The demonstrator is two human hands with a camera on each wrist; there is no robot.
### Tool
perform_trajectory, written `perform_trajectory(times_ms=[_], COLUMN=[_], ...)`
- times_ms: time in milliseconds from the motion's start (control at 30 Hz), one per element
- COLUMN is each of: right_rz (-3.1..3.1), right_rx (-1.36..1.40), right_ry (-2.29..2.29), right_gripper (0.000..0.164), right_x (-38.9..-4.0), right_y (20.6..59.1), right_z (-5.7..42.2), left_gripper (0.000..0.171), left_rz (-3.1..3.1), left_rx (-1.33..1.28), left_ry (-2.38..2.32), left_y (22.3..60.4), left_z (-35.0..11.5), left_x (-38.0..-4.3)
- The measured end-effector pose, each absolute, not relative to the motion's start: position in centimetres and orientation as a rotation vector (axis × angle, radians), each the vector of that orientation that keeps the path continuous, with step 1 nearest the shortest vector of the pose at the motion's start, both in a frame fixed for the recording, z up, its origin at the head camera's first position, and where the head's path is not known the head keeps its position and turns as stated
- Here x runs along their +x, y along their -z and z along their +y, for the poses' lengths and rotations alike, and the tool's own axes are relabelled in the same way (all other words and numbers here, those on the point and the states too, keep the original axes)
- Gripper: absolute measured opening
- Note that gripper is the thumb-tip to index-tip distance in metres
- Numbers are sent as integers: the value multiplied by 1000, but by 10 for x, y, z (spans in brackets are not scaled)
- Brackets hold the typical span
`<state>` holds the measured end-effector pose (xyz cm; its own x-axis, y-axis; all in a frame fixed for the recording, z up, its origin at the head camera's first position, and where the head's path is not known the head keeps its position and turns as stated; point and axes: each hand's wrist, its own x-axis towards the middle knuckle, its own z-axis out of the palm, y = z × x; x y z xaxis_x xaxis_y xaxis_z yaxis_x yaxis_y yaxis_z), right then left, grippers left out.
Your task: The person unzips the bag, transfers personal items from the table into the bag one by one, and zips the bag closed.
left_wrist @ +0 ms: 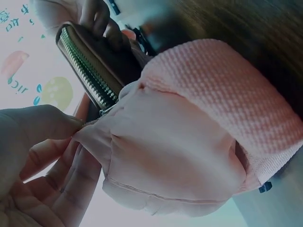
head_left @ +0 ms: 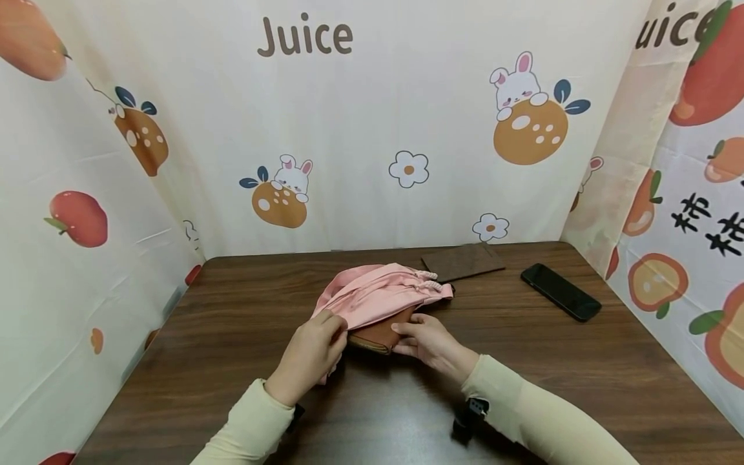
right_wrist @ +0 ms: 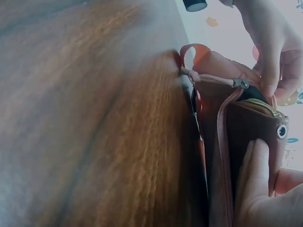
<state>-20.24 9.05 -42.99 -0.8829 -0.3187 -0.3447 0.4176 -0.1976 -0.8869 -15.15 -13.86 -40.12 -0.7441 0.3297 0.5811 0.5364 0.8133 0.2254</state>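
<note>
Brown wallet [head_left: 379, 333] partly hidden by pink bag [head_left: 372, 294], right hand [head_left: 433, 343] gripping wallet, left hand [head_left: 310, 352] pinching bag

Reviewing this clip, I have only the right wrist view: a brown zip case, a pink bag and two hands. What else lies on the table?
Observer: In the head view, a black phone lies on the table, to the right of the pink bag and apart from it.
Operator: Anything nearer the bag?
Observer: Yes, a thin dark brown rectangular item lies toward the table's back edge, close to the bag's right end.
Operator: What does the left wrist view add?
Observer: It shows a broad pink band with a waffle-like texture, curving along the bag.
</note>
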Motion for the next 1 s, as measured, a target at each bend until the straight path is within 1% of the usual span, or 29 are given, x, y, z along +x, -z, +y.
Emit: perform_trajectory(times_ms=[100, 267, 367, 533, 600, 700, 800, 900, 967, 1000], right_rz=[1599, 1554, 1534, 1547, 1560, 1569, 1572, 1572, 1577, 1580], right_rx=[122, 136, 128, 145, 160, 193, 217, 238, 236, 231], right_ry=[2133, 2149, 2152, 2167, 2173, 2187, 2215, 2248, 2259, 2260], right_gripper=[42, 19, 15, 22, 28, 40, 56, 59, 55, 50], right_x=[-203, -206, -207, -205, -204, -202, -200, -199, -199, -199], right_y=[428, 425, 425, 424, 425, 426, 427, 427, 428, 428], right_z=[90, 95, 96, 92, 89, 84, 78, 73, 69, 67], left_gripper=[16, 15, 16, 16, 16, 16, 16, 17, 17, 17], left_rz=[-2476, -2527, -2552, -2552, -2541, -2520, -2493, -2465, -2454, -2451], left_rx=[-633, -623, -626, -626, -624, -629, -645, -658, -665, -667], left_ry=[522, 487, 478, 493, 499, 515, 524, 518, 517, 518], left_y=[400, 400, 400, 400, 400, 401, 401, 401, 401, 402], left_z=[-138, -137, -138, -138, -137, -137, -134, -132, -130, -130], left_x=[-151, -152, -152, -151, -151, -150, -150, -150, -150, -151])
